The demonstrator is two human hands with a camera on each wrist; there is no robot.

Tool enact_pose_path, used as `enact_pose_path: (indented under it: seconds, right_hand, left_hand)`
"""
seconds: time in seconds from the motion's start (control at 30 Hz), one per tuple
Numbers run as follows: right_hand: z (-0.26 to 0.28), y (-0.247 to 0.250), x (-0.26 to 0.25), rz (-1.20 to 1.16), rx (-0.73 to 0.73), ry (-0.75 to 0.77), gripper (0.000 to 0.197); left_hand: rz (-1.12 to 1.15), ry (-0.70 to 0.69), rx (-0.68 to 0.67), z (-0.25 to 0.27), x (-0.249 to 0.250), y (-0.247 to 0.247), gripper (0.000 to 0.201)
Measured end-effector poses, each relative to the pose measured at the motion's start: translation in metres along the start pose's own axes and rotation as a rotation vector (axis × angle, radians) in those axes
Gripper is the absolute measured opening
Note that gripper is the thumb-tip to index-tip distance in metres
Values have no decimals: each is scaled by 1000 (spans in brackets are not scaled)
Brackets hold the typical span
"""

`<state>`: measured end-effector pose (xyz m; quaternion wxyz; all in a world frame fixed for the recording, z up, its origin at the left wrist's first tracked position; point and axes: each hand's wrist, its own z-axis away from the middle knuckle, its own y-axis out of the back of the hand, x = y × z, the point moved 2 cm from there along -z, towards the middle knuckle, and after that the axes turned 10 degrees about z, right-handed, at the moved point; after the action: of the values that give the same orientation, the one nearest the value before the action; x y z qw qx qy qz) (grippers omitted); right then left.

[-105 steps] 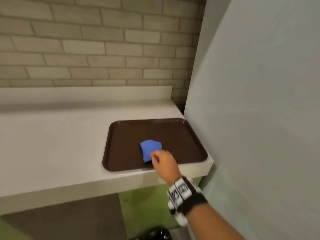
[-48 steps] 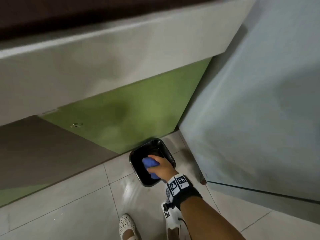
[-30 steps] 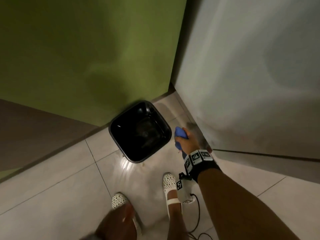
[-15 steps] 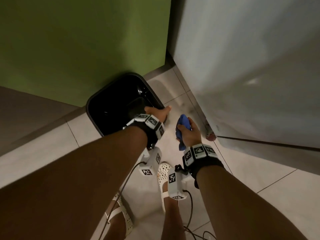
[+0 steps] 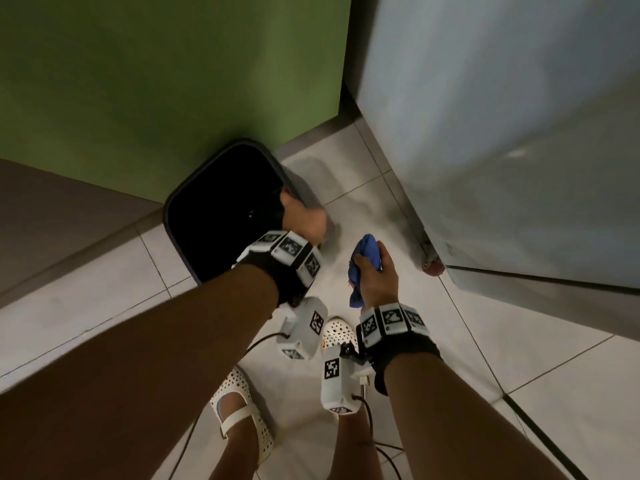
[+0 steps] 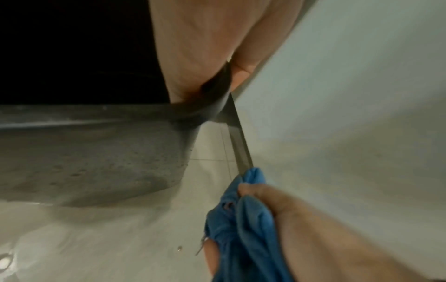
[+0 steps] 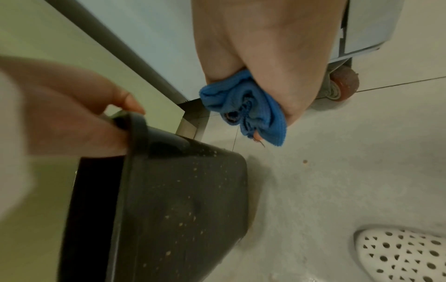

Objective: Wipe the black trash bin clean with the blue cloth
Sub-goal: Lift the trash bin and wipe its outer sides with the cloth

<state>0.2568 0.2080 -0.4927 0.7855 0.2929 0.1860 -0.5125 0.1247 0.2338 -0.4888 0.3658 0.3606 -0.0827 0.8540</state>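
The left hand (image 5: 304, 216) pinches the rim of the black trash bin (image 5: 221, 209), which stands on the floor at ten o'clock from the feet. The right hand (image 5: 374, 271), at the bin's three o'clock, is bunched round the blue cloth (image 5: 367, 249). Gripped at one corner only, the light bin may tip or skid when wiping pressure lands on its speckled wall.

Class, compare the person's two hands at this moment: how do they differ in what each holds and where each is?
The left hand grips the rim of the black plastic trash bin, thumb over the edge; the right hand clutches the bunched blue cloth. The left is at the bin; the right is beside it, cloth clear of the bin. Both have curled fingers and marker wristbands.
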Motion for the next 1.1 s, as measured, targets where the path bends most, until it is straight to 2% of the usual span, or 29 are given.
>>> enact_pose_path:
  seconds: [0.17,0.23,0.3,0.33,0.4,0.43,0.53,0.6,0.67,0.73,0.83,0.9,1.0,1.1]
  right_hand:
    - [8,-8,10,-69,59,104,13]
    - [12,-12,6,-78,100,142,27]
    - [17,-17,0,-61,134,202,35]
    - [19,-21,-2,-14,143,235,39]
    - [22,-32,-2,144,147,314,53]
    - [23,-39,-2,231,143,370,57]
    - [30,-65,-1,428,131,594,60]
    - [32,-85,1,541,104,721,60]
    - [31,-106,6,649,36,747,59]
    - [28,-125,13,735,-22,738,58]
    - [23,-146,29,929,11,775,58]
    - [20,-155,38,1089,84,801,60]
    - [21,-160,45,1220,154,890,55]
    - [20,-164,51,1231,101,938,50]
  left_hand:
    - [238,28,24,16,8,52,62]
    - [306,114,-40,18,5,68,57]
    - [327,216,-67,15,1,82,34]
    - [304,264,-74,11,-4,88,41]
    - [231,318,-99,-2,-21,99,78]
    - [218,319,-92,-8,-28,103,83]
    - [211,324,-46,-16,-39,112,74]
    - [171,359,-12,-24,-50,118,78]
    - [186,416,15,-30,-58,127,81]
    - [250,476,-18,-38,-69,133,83]
    - [280,497,-28,-45,-85,141,85]
    - [248,500,-21,-51,-95,147,87]
    - [227,463,-44,-64,-114,158,104]
    - [195,452,-36,-62,-114,160,107]
